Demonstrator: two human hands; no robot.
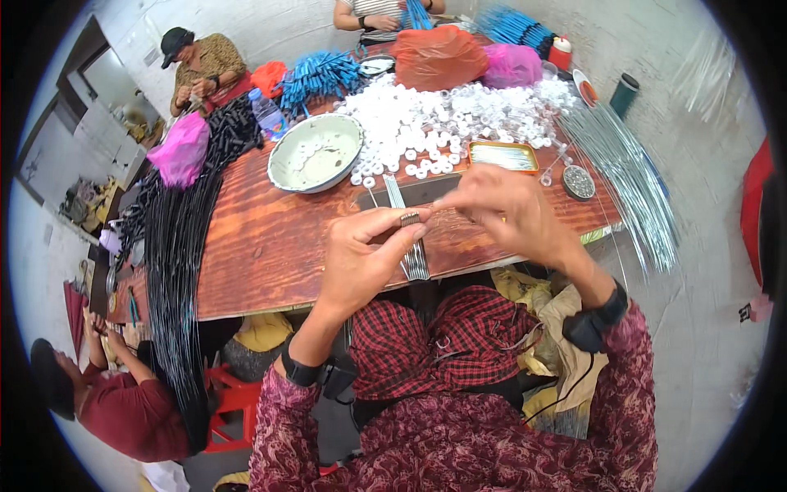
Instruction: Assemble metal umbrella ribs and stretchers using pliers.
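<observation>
Over the table's front part, my left hand [348,258] is closed, pinching a small ribbed metal piece [411,219] between thumb and fingers. My right hand [512,213] is just to its right and slightly blurred. Its thumb and forefinger are pinched together close to the left fingertips; what they hold, if anything, is too small to make out. Beneath my hands lies a row of thin metal rods [416,264], reaching past the table's front edge. Part of it is hidden by my left hand. A dark flat bar [422,193] lies across behind the fingers.
The wooden table [262,262] bears an enamel bowl [275,174], a heap of white plastic rings [402,123], a yellow tin [537,161], a small round tin [579,183] and silver rods [631,180]. Black rods [176,246] hang off its left side. Co-workers sit at left and behind.
</observation>
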